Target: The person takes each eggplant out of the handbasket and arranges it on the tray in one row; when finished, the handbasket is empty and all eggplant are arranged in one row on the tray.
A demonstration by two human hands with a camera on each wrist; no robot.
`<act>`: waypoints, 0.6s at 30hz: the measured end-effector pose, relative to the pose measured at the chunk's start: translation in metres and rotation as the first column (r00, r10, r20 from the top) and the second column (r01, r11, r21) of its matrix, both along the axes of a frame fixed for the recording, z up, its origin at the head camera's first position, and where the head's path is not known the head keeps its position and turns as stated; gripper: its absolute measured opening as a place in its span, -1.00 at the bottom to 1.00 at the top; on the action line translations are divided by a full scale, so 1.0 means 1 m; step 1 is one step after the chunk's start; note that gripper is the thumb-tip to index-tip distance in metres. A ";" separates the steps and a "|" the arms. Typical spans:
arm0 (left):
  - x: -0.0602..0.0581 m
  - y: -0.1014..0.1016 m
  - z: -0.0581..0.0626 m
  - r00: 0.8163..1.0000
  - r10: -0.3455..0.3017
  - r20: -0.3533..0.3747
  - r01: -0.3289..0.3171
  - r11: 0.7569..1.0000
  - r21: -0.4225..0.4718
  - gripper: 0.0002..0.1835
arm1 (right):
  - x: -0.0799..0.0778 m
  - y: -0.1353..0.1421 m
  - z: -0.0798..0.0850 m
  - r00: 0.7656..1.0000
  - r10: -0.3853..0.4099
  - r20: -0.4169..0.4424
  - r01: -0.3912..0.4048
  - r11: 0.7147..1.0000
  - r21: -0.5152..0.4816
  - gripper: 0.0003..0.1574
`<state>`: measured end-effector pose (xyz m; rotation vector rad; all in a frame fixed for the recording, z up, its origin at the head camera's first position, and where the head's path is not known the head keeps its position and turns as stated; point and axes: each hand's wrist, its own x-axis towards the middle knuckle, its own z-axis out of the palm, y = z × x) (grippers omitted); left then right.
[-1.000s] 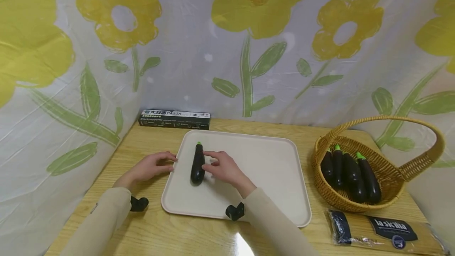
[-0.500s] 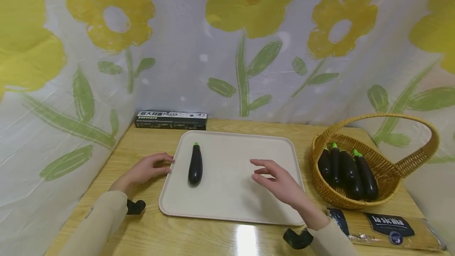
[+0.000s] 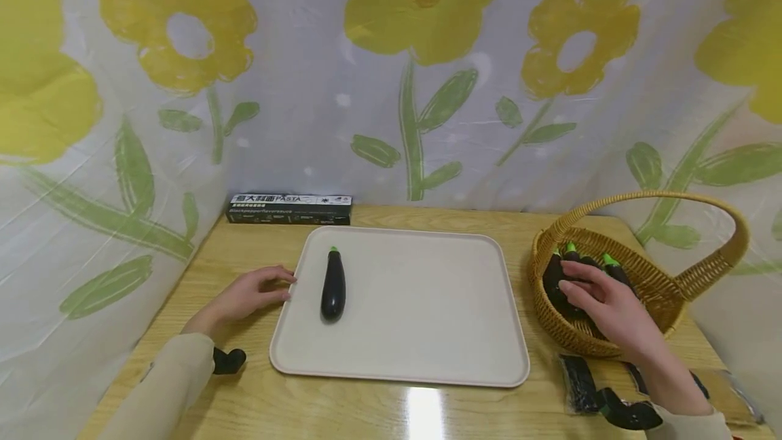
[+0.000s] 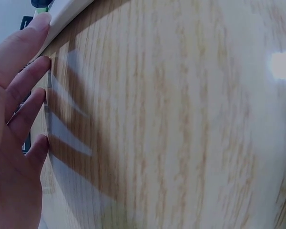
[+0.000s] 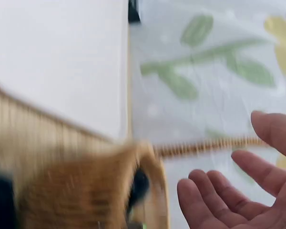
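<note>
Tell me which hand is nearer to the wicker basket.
Right. In the head view, the right hand is over the wicker basket; the left hand is across the tray, at its left edge.

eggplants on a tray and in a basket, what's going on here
A person is working with eggplants at a wooden table. The right hand, holding nothing, hangs over the wicker basket with several eggplants in it. The left hand is at the left edge of the pale tray; whether it touches is hard to tell. One eggplant lies on the tray's left part. A pasta box sits behind the tray.
</note>
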<state>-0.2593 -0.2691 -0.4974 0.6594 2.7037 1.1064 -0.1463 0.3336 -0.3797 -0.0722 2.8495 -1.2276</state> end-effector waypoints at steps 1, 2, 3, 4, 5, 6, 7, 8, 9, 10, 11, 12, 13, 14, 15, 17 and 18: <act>0.000 0.000 0.000 1.000 -0.001 -0.001 0.001 1.000 0.000 -0.68 | -0.001 0.009 0.000 1.000 -0.018 -0.007 0.018 1.000 0.012 -0.21; 0.000 0.000 0.000 1.000 -0.002 -0.001 0.002 1.000 0.000 -0.68 | -0.003 0.017 0.000 0.999 -0.033 -0.016 0.034 0.999 0.021 -0.20; 0.000 0.000 0.000 1.000 -0.003 -0.002 0.003 1.000 0.000 -0.68 | -0.005 0.025 0.000 0.999 -0.046 -0.023 0.046 0.999 0.028 -0.19; 0.000 0.000 0.000 1.000 -0.002 -0.003 0.002 1.000 -0.001 -0.69 | -0.007 0.033 -0.001 0.998 -0.060 -0.029 0.061 0.997 0.039 -0.18; 0.000 0.000 0.000 1.000 -0.003 -0.003 0.003 1.000 -0.003 -0.69 | -0.009 0.040 -0.002 0.997 -0.071 -0.030 0.072 0.996 0.044 -0.17; 0.001 0.000 0.000 1.000 -0.003 -0.003 0.003 1.000 -0.003 -0.69 | -0.010 0.046 -0.002 0.996 -0.082 -0.035 0.083 0.995 0.059 -0.17; 0.001 0.000 0.000 1.000 -0.003 -0.002 0.003 1.000 -0.007 -0.69 | -0.011 0.052 -0.003 0.995 -0.090 -0.038 0.093 0.993 0.069 -0.16; 0.001 0.000 0.001 1.000 -0.005 -0.003 0.005 1.000 -0.009 -0.68 | -0.013 0.057 -0.004 0.995 -0.096 -0.033 0.099 0.992 0.073 -0.16; 0.001 0.000 0.001 1.000 -0.006 -0.003 0.006 1.000 -0.010 -0.68 | -0.014 0.062 -0.004 0.994 -0.104 -0.030 0.106 0.991 0.086 -0.15; 0.001 0.000 0.001 1.000 -0.007 -0.003 0.007 1.000 -0.011 -0.68 | -0.016 0.067 -0.005 0.994 -0.110 -0.026 0.112 0.990 0.090 -0.14; 0.001 0.001 0.002 1.000 -0.009 -0.004 0.009 1.000 -0.012 -0.68 | -0.017 0.070 -0.006 0.994 -0.112 -0.019 0.113 0.989 0.094 -0.14; 0.001 0.001 0.002 1.000 -0.011 -0.004 0.011 1.000 -0.014 -0.68 | -0.019 0.074 -0.007 0.994 -0.111 -0.013 0.112 0.989 0.100 -0.13; 0.001 0.001 0.002 1.000 -0.013 -0.006 0.013 1.000 -0.015 -0.67 | -0.021 0.077 -0.007 0.994 -0.106 -0.003 0.106 0.990 0.097 -0.13; 0.001 0.001 0.002 1.000 -0.015 -0.008 0.015 1.000 -0.015 -0.67 | -0.023 0.079 -0.008 0.995 -0.099 0.008 0.098 0.991 0.093 -0.12; 0.001 0.001 0.002 1.000 -0.016 -0.008 0.016 1.000 -0.013 -0.67 | -0.025 0.082 -0.009 0.995 -0.097 0.015 0.095 0.991 0.097 -0.12; 0.001 0.001 0.002 1.000 -0.016 -0.011 0.016 1.000 -0.011 -0.68 | -0.028 0.085 -0.010 0.996 -0.083 0.032 0.080 0.992 0.099 -0.11; 0.001 0.001 0.002 1.000 -0.017 -0.011 0.017 1.000 -0.009 -0.68 | -0.030 0.086 -0.010 0.996 -0.077 0.041 0.072 0.992 0.101 -0.10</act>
